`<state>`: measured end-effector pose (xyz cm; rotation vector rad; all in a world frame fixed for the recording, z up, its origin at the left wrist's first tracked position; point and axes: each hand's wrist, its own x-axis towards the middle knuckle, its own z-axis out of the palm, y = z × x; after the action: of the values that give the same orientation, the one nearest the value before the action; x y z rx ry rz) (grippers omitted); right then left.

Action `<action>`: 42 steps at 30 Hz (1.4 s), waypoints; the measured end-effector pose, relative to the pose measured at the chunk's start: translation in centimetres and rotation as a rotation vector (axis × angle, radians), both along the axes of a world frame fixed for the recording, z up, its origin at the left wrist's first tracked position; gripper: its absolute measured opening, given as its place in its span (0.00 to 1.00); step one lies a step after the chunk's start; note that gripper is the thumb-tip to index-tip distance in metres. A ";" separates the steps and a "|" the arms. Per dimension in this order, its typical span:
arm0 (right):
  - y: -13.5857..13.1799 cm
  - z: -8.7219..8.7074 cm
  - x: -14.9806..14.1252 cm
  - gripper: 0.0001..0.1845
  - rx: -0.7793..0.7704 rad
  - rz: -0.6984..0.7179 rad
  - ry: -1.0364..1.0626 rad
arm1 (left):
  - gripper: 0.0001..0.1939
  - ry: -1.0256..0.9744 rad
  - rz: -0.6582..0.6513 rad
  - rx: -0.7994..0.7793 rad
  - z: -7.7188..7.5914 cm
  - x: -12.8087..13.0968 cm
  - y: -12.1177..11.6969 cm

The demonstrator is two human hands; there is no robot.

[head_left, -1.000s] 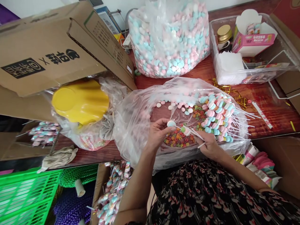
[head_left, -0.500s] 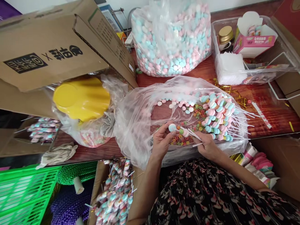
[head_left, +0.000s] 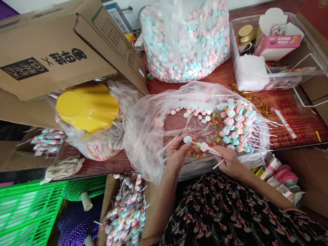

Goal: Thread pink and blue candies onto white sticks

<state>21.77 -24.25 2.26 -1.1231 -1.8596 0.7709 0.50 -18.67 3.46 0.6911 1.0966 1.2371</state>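
Observation:
My left hand [head_left: 176, 154] pinches a pale blue round candy [head_left: 187, 139] at its fingertips. My right hand [head_left: 228, 160] is closed on a few thin white sticks [head_left: 214, 152]; one carries a white candy [head_left: 203, 147] with a green ring candy beside it. The stick tip points at the blue candy. Both hands hover over an open clear plastic bag [head_left: 151, 130] that holds small coloured ring candies [head_left: 205, 138], loose pastel candies and a pile of finished candy skewers [head_left: 237, 124].
A big bag of pink, blue and white candies [head_left: 186, 41] stands behind. A cardboard box [head_left: 51, 54] and a yellow plastic tub [head_left: 87, 107] lie at left. A clear tray [head_left: 312, 51] with a pink carton [head_left: 278, 37] is at right. More skewers [head_left: 126, 212] and a green crate [head_left: 28, 212] sit below.
Both hands have dropped slightly toward me with the candy and the sticks. The blue candy stays pinched at the stick tip.

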 end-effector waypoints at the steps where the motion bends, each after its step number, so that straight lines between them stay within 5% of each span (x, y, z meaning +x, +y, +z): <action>1: 0.0 -0.1 0.1 0.18 0.002 0.001 0.003 | 0.22 0.000 0.006 -0.001 0.0 0.0 0.0; 23: -0.5 -0.7 0.0 0.16 0.038 -0.028 -0.007 | 0.21 -0.035 0.077 0.070 -1.2 0.5 -0.3; 27: -0.6 -0.7 0.1 0.17 0.016 -0.025 -0.062 | 0.20 0.135 0.103 0.157 -2.3 0.2 -0.7; 35: -0.8 -0.4 0.1 0.19 -0.082 -0.013 -0.069 | 0.12 0.886 0.050 0.629 -2.5 -0.8 -0.7; 42: -0.9 -0.3 -0.5 0.18 -0.103 -0.041 0.000 | 0.11 1.054 0.055 0.795 -2.3 -0.7 -0.6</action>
<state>21.32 -25.16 1.93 -1.2216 -1.8086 0.8519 -0.24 -19.24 1.15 2.0867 1.4252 1.3636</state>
